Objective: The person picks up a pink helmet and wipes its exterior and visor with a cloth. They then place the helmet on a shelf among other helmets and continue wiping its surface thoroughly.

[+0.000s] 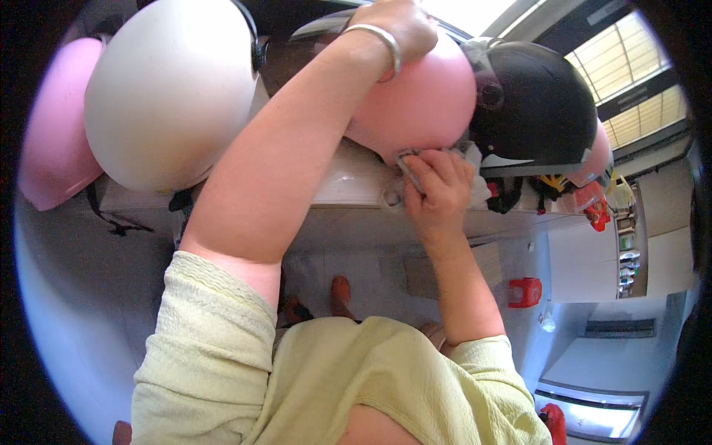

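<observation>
Right hand (443,189)'s pinched on some thin greyish scrap (408,169) at the near rim of the pink helmet (424,100). Helmet's just beyond that grip, stretching away toward the left hand (400,28), whose hold I can't tell.

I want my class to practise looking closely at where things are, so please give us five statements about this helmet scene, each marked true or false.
1. The left hand is at the far side of the round, smooth pink helmet. True.
2. A silver-coloured rigid bangle circles the right wrist. False: the bangle is on the left wrist.
3. The right hand holds a thin, pale folded cloth at the near edge of that pink helmet. True.
4. The smooth, rounded white helmet is right of that pink helmet. False: it is to the left.
5. A dark, rounded black helmet is right of that pink helmet. True.
</observation>
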